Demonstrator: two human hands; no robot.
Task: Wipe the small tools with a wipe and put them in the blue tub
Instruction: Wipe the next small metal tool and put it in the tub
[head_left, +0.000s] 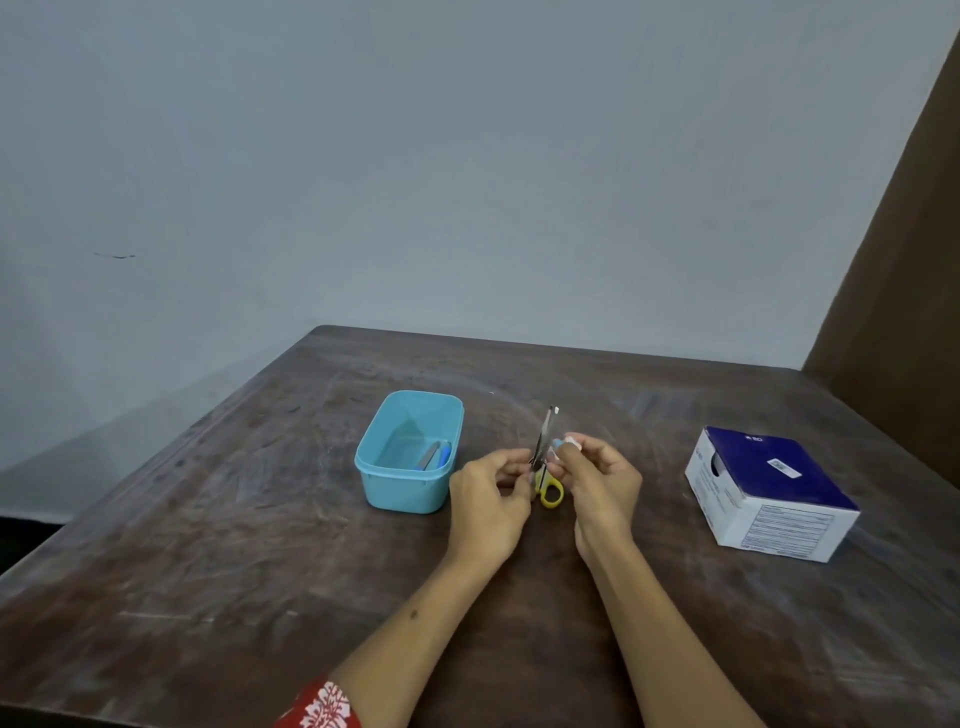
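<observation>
Part done: two tools lie in the tub (410, 457), while your left hand (488, 499) grips the scissors (545, 467) above the desk (260, 519) and right-hand fingers (576, 457) pinch the wipe (570, 442) to the blades.

Two bare forearms, no rings, watch or gloves visible. Left sleeve (323, 707): red fabric with white floral print, ending near the elbow.

One blue tub (408, 453), one scissors (544, 457), one box (770, 491), two hands (488, 499)
</observation>
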